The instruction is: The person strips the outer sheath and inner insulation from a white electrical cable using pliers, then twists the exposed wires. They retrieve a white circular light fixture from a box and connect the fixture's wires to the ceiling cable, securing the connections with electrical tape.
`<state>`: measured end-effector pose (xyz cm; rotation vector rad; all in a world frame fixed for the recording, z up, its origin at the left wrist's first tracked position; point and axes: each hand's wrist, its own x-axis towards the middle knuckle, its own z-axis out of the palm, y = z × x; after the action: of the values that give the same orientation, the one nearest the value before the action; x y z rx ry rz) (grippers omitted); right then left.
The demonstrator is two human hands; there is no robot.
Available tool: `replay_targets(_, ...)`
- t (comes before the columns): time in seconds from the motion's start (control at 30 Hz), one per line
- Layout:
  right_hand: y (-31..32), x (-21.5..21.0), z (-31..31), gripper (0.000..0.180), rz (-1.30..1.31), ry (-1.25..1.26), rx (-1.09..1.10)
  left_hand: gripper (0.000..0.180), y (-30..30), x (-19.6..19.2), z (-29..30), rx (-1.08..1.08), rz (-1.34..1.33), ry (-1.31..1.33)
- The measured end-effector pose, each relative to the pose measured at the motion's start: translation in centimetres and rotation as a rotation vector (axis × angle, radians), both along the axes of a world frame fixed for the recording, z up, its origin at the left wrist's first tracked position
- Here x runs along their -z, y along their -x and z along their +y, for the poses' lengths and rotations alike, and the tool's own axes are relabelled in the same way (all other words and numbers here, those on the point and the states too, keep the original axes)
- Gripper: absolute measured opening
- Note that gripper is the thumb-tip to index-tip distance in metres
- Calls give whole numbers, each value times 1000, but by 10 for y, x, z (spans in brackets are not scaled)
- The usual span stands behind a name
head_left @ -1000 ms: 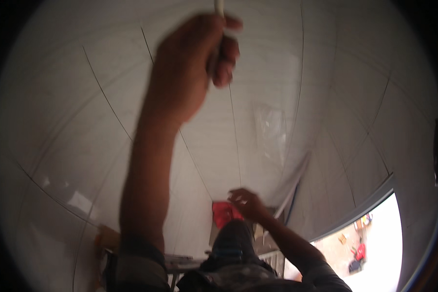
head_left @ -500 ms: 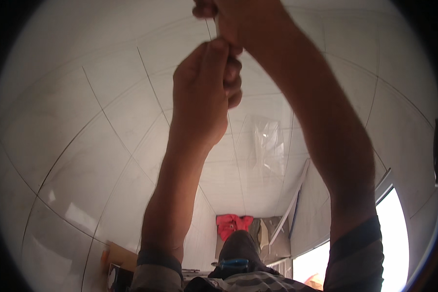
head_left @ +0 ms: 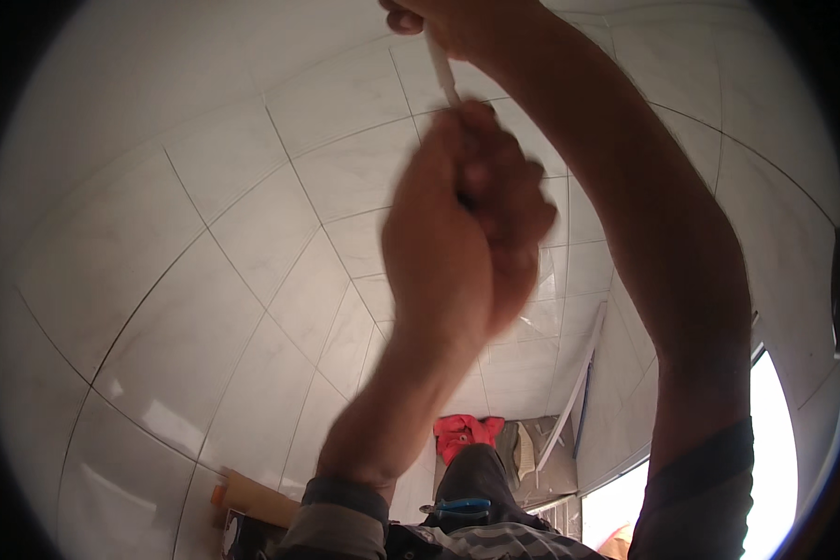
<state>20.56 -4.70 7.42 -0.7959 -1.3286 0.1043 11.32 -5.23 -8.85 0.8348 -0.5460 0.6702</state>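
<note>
Between my two raised hands runs a thin white cable-like piece, broader at its upper part and narrower lower down. My left hand is closed, with thumb and fingertips pinching its lower end; motion blurs the fingers a little. Higher up, at the top edge of the picture, my right hand is closed at the upper end of the same piece. Part of the right hand is cut off by the frame, and only some curled fingers show. The ends of the piece are hidden in the hands.
Pale tiled walls surround me. Below lie a red cloth and a brown board-like thing. A blue-handled tool is by my waist. A white strip leans near a bright opening at right.
My left hand has moved down and to the right, away from the right hand. More of the white piece shows between them. The right hand has shifted only slightly.
</note>
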Motion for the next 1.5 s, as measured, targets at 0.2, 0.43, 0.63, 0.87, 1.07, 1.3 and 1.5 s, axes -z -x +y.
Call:
replay_targets(0.2, 19, 2, 10, 33, 82, -110, -73, 32, 29, 27, 4, -252, 93, -174)
replay_targets(0.43, 5, 13, -28, 30, 90, 59, -408, 40, 45, 92, 4, -366, 347, -107)
replay_targets(0.63, -4, 91, -43, 32, -7, 46, -59, 29, 38, 112, 47, -689, 351, -149)
replay_targets(0.87, -21, 235, -49, 22, -349, 291, 61, 13, 28, 103, 63, -717, 162, -153)
replay_targets(1.07, -32, 273, -62, 21, -194, 453, 9, 15, 31, 116, 61, -783, 384, -373)
replay_targets(1.3, -79, 362, -102, 31, 212, 624, -245, 26, 65, 76, 62, -1263, -13, -794)
replay_targets(1.5, -98, 479, -129, 28, 626, 716, -94, 44, 77, 13, 54, -1602, -510, -1137)
